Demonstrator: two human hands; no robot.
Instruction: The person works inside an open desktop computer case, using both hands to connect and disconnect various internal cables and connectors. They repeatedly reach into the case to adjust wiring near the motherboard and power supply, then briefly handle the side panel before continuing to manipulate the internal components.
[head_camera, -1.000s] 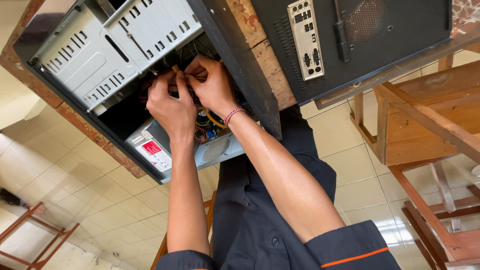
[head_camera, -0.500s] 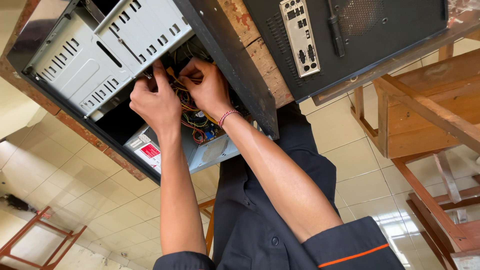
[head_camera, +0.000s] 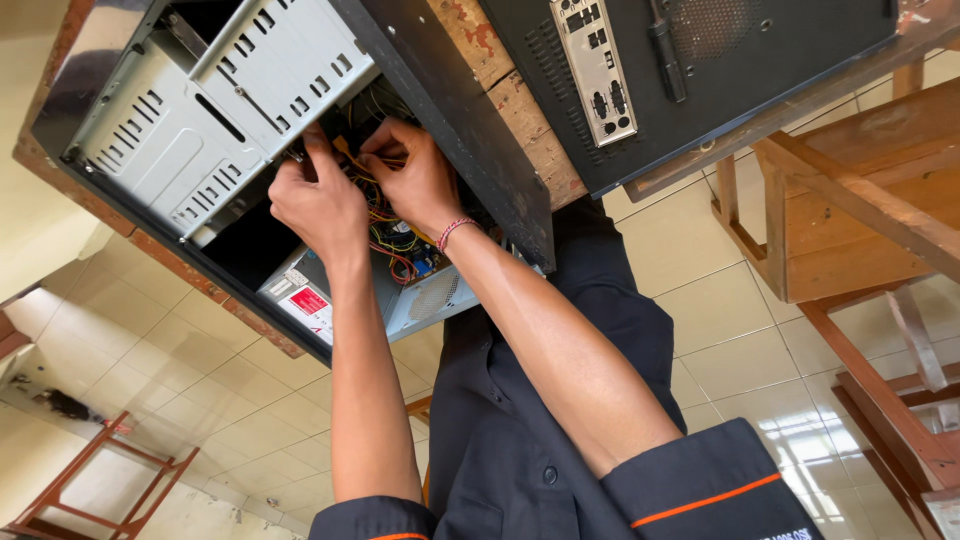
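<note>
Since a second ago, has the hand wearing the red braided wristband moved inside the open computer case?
Cannot tell: the right hand sits among the coloured wires beside the grey drive cage as before; the camera shifted.

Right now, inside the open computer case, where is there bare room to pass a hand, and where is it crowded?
Free: the dark gap between the perforated drive cage and the grey power supply. Crowded: behind the cage, where the left hand and right hand meet in the coloured wire bundle.

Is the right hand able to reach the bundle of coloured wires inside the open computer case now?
Probably yes. The right hand is already inside the open computer case, its fingers at the coloured wires. The side panel is off and nothing blocks the way; the left hand works beside it.
</note>
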